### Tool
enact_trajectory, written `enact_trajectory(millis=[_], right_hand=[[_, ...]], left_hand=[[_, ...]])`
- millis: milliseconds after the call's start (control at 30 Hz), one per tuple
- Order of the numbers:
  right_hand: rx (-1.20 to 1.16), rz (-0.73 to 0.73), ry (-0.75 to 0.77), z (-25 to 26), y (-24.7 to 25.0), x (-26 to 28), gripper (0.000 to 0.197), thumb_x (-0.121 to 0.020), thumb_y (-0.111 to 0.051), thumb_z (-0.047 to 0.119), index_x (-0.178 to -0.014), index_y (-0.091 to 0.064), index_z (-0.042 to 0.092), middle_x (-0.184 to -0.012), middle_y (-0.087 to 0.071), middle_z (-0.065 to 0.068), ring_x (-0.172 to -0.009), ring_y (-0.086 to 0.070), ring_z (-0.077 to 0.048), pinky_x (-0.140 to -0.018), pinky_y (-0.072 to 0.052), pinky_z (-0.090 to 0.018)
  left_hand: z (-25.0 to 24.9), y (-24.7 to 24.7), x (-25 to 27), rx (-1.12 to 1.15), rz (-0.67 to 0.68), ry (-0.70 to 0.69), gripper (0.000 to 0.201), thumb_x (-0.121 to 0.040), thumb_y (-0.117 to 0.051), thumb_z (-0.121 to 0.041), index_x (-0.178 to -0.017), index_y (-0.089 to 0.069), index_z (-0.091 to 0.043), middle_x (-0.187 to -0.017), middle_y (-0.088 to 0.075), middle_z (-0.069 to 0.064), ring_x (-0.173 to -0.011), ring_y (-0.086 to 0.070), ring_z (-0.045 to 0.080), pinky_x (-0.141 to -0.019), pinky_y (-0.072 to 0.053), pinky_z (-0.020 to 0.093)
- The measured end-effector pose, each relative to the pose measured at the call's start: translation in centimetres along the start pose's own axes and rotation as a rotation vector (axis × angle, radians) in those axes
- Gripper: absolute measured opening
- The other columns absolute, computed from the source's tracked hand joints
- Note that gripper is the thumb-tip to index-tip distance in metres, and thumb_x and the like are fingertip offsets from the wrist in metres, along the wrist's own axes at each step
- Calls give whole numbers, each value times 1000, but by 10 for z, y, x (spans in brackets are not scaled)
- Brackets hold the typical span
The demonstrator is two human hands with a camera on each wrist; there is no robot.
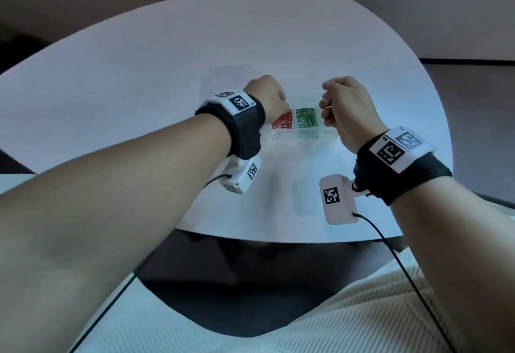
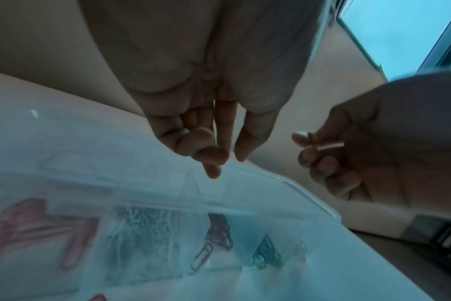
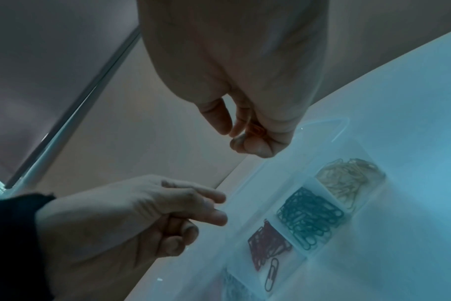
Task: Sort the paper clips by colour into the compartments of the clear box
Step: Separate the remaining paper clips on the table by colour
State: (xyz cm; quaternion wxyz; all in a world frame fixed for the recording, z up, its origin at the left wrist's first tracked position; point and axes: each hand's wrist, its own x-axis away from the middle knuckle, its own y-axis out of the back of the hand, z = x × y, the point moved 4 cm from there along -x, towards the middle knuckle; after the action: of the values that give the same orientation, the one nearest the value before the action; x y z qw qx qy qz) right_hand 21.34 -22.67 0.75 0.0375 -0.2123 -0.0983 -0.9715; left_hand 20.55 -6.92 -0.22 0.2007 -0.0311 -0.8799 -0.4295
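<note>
A clear compartment box (image 1: 326,133) lies on the white table (image 1: 167,87) between my hands. Its compartments hold red clips (image 1: 282,122), green clips (image 1: 305,117) and, in the right wrist view, yellow clips (image 3: 345,179). A single pale clip (image 3: 270,272) lies beside the red clips (image 3: 265,242). My right hand (image 1: 342,101) hovers above the box's right end and pinches an orange-looking clip (image 3: 256,130). My left hand (image 1: 267,96) hangs over the box's far left edge with loose fingers (image 2: 211,171) close to the rim (image 2: 283,179), holding nothing I can see.
A compartment of pale silver clips (image 2: 142,230) sits left of the red ones. The table's near edge (image 1: 278,238) curves below my wrists, with dark floor beyond it. Cables run down from the wrist cameras (image 1: 338,199).
</note>
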Motion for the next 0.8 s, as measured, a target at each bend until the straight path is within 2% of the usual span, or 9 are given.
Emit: enact_trajectory(millis=[67,200,267,367,467,567,667,733,800], right_hand=[[-3,1,-5,0,-1,0,21,-87,-36,2,-93,-52,13,-75,-52,-6,-58,-45,-17,-49,-36,-25],[19,28,-6,-4,-9,4,33,-86,-32,-12,-98,-52,11,-78,-60,-7,-60,-55,-17,-58,-50,-26],[-5,107,1,-7,-20,12,37,-87,-31,-20,-102,-52,7,-81,-62,-11,-65,-61,-19,-65,-58,-25],[-3,271,11,-16,-47,27,35,-90,-36,-22,-105,-51,6,-92,-66,-17,-79,-67,-23,-79,-58,-29],[134,342,38,-24,-73,39,20,-91,-51,-14,-97,-56,4,-87,-67,-17,-81,-68,-29,-82,-59,-38],[300,261,117,-21,-95,42,9,-84,-68,-2,-83,-66,6,-70,-69,-11,-69,-72,-27,-72,-60,-45],[364,157,197,-9,-112,39,2,-81,-72,6,-81,-72,8,-67,-71,-8,-60,-72,-21,-63,-61,-44],[382,155,237,-4,-121,37,6,-83,-72,12,-88,-74,10,-74,-74,-7,-66,-73,-21,-70,-61,-38],[559,164,334,0,-125,36,17,-88,-68,21,-103,-73,14,-92,-74,-2,-82,-71,-18,-77,-54,-25]], left_hand=[[12,14,7,109,-57,2,21,-88,-59,-19,-106,-69,-21,-103,-63,-3,-87,-61,18,-80,-46,23],[50,47,31,204,-157,47,16,-84,-59,-17,-93,-69,-27,-95,-69,-2,-78,-62,18,-73,-46,22],[77,60,44,195,-193,102,16,-84,-58,-15,-90,-69,-25,-91,-69,0,-73,-59,18,-74,-47,25],[114,67,60,140,-199,180,15,-84,-58,-15,-90,-70,-22,-94,-69,1,-76,-59,19,-78,-50,29],[146,60,71,31,-151,261,13,-84,-61,-17,-94,-69,-21,-98,-66,1,-86,-59,21,-76,-47,28],[167,44,78,-27,-69,313,17,-83,-64,-16,-99,-67,-21,-105,-66,2,-89,-61,23,-79,-50,30],[176,32,81,-39,-19,326,22,-83,-63,-15,-104,-65,-21,-110,-64,1,-95,-61,22,-83,-51,31],[175,28,82,-26,-18,308,22,-82,-63,-14,-103,-65,-21,-110,-64,0,-95,-61,22,-83,-50,30],[172,25,81,-32,-22,276,22,-82,-64,-13,-102,-64,-21,-107,-63,0,-94,-60,22,-81,-50,29]])
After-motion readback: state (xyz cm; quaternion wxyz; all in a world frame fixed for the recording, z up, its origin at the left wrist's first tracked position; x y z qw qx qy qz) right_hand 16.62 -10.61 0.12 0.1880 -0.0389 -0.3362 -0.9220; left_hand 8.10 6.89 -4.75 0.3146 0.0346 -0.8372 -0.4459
